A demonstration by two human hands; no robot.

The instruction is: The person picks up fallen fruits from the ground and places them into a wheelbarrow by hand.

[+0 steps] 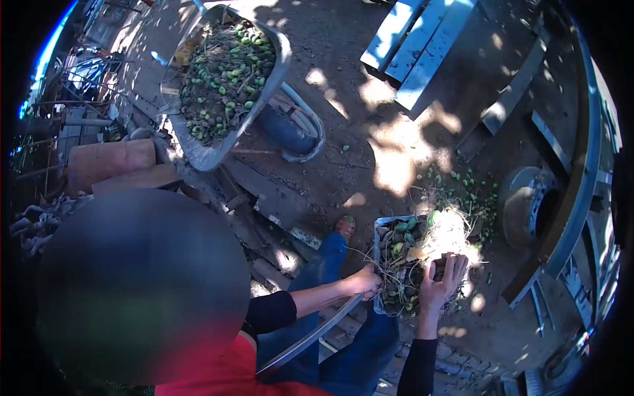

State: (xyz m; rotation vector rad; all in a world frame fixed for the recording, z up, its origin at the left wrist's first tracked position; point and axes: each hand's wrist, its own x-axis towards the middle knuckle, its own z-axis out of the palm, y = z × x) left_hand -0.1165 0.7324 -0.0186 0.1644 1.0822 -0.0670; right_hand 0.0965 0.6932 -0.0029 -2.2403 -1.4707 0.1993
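My left hand (363, 282) is closed at the left side of a crate (377, 254), around the upper end of a long, slightly curved metal blade (310, 342). The end inside the fist is hidden. From there the blade slants down across my jeans. Fingers stretched and slightly apart, my right hand (446, 280) lies on the load at the crate's right side. Green and brown fruits (399, 247) fill the crate, mixed with dry stalks and straw (449, 228). Bright sunlight washes out part of this load.
A wheelbarrow (282, 56) full of similar green fruits stands at upper left. Loose fruits (485, 204) lie on the dirt beyond the crate. A wheel rim (522, 204) and a curved metal beam (574, 204) are at right. Metal planks (422, 49) lie at the top.
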